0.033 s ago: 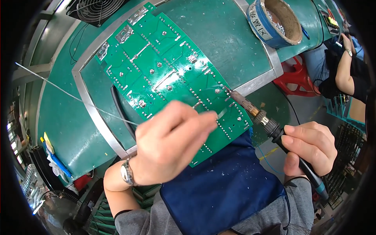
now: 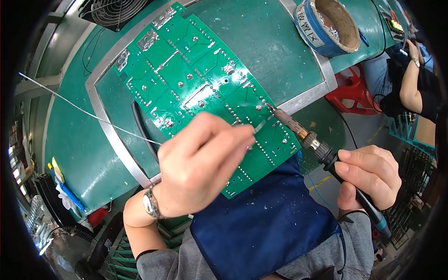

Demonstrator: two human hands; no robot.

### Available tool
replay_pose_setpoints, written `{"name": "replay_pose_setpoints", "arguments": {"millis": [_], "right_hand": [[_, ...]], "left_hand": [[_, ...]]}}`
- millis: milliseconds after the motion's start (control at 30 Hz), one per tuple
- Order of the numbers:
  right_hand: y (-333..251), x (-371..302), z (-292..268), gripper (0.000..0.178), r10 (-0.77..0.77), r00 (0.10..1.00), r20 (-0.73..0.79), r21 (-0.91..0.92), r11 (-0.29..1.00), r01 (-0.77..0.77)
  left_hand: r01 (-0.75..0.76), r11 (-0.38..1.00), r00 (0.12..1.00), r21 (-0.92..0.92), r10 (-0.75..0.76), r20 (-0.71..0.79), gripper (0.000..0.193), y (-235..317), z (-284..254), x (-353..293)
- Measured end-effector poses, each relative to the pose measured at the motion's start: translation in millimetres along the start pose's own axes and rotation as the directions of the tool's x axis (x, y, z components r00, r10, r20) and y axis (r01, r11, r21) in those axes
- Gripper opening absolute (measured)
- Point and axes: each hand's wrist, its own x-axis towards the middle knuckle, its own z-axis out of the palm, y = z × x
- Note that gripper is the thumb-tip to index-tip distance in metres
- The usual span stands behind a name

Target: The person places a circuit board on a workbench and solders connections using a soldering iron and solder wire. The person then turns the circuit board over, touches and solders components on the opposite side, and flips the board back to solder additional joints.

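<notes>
Fingers [image 2: 224, 142] of the left hand [image 2: 193, 168] are pinched together over the circuit board [image 2: 200, 60], thumb against forefinger, with a slim, pale, glinting piece poking out past the tips! Whether that is the end of the thin whitish wire [image 2: 88, 113] cannot be told, as the hand covers the middle; the wire slants in from the far left and disappears behind the knuckles.

Over to the right hand [image 2: 371, 175], and it's a firm grip: fingers and thumb wrapped around the black handle of the soldering iron [image 2: 305, 136], its nose angled up and left to the board's right edge. Is the tip touching a joint? Too close to call!

And the board itself, green and dotted with silvery solder, lies aslant across the bench [image 2: 275, 70], over the metal frame [image 2: 305, 98], its near corner reaching the dark blue apron [image 2: 266, 224]. A dark curved tube [image 2: 141, 126] sits by its left edge.

Out beyond, the blue round tub [image 2: 322, 49] stands at the upper right, a red stool [image 2: 352, 93] below it, and at the far right, a co-worker's bare arm [image 2: 410, 86].
</notes>
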Motion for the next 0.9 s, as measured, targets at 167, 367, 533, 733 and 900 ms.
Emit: {"name": "replay_pose_setpoints", "arguments": {"millis": [167,367,533,733,900], "right_hand": [[1.9,0.8,5.0,0.018,-0.022,1.000,0.019,0.018,1.000,0.021],[1.8,3.1,14.6,0.014,-0.119,0.992,-0.050,-0.069,0.991,0.116],[0.6,4.0,20.1,0.015,-0.161,0.985,-0.068,-0.098,0.983,0.154],[-1.6,-0.7,3.5,0.016,-0.099,0.995,-0.030,-0.070,0.993,0.096],[-2.0,-15.4,-1.9,0.020,-0.087,0.994,-0.059,-0.066,0.994,0.083]], "left_hand": [[0.032,0.998,0.999,0.057,-0.031,-0.032,0.023,-3.8,7.4,7.2],[-0.078,0.996,0.996,0.052,0.080,-0.040,0.024,-13.0,16.8,12.8],[-0.042,0.996,0.999,0.074,0.043,-0.013,0.029,-9.9,15.9,9.4],[-0.129,0.989,0.989,0.076,0.123,0.083,0.032,2.4,2.5,-2.8],[-0.044,0.996,0.988,-0.076,0.055,0.148,0.031,21.8,10.3,-22.4]]}}
